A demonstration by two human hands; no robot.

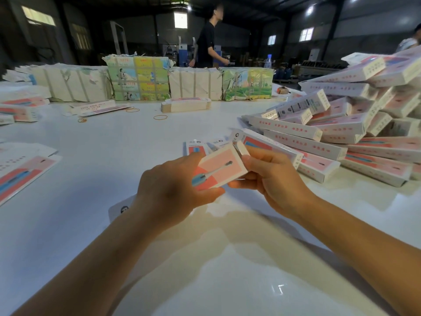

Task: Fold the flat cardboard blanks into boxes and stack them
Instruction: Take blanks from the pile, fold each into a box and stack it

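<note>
A wide white table [95, 137] was seen, with everything else laid upon it. At the far edge a row of wrapped bundles [139, 78] was placed, some in plain pale paper with tape bands, some in printed paper with green and yellow cartoon pictures; the writing on them was too small to be read. On the right a big loose heap of folded boxes [337, 133] was piled, white with pink and red panels; rows of red characters were printed along their sides, but they could not be read. At the left edge flat blanks [25, 169] with red and blue stripes were spread, and a smaller stack of blanks [185, 105] was set far in the middle. A person in a dark shirt [207, 42] was seen behind the table.

Near the middle, above the table, one box [219, 167] was held between both hands. A pink panel with a picture of a toothbrush was shown on it, with no readable words. The left hand [173, 190] was curled around its near-left end, thumb under the edge. The right hand [273, 176] was pinching its right end, fingers at the small end flap [242, 148]. Some rubber bands [160, 117] were lying far on the table.
</note>
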